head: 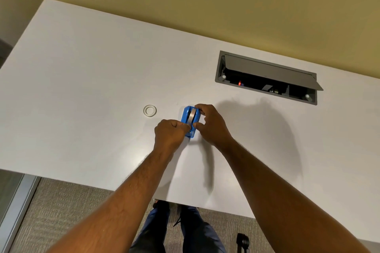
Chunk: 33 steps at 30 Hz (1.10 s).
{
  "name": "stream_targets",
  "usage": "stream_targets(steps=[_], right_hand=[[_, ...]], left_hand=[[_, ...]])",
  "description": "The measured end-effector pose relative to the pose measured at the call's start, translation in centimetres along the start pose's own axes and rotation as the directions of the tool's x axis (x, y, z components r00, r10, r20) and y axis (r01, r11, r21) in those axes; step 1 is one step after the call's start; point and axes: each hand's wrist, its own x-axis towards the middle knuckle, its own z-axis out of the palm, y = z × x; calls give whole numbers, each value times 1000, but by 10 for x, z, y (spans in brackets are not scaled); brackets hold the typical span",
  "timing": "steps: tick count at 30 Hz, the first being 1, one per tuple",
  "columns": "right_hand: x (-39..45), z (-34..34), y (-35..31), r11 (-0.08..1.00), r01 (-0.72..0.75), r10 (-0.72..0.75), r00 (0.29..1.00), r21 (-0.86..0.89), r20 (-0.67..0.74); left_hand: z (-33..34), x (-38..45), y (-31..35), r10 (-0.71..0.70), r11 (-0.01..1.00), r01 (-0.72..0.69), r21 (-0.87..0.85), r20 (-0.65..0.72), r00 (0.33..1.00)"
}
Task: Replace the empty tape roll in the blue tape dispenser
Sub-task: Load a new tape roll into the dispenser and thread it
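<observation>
Blue tape dispenser (190, 121) sits on the white desk (82, 88), long axis running from far end toward the person, cutter end nearest. Right hand (209, 125) clamps it from the right side, fingers over the far end, thumb near the cutter. Left hand (169, 132) pinches closed at the cutter end (apparently on the tape's free end; too small to confirm). A grey tape band lies along the top. Clear ring (150, 110), likely the empty core, lies apart to the left.
</observation>
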Motion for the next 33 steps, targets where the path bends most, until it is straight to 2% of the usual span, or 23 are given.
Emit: stream_targets(steps=[19,27,33], right_hand=[[1,-1,0,1000,-8,9,1000,-24,11],[0,-2,-1,1000,1,-1,1000,-25,12],[0,-2,-2,999,-8,9,1000,-36,14]], left_hand=[[-8,-16,-20,-26,996,30,-89,45,999],[-8,-22,-28,-77,979,88,-185,64,995],[-6,-23,-29,-93,979,103,-178,65,994]])
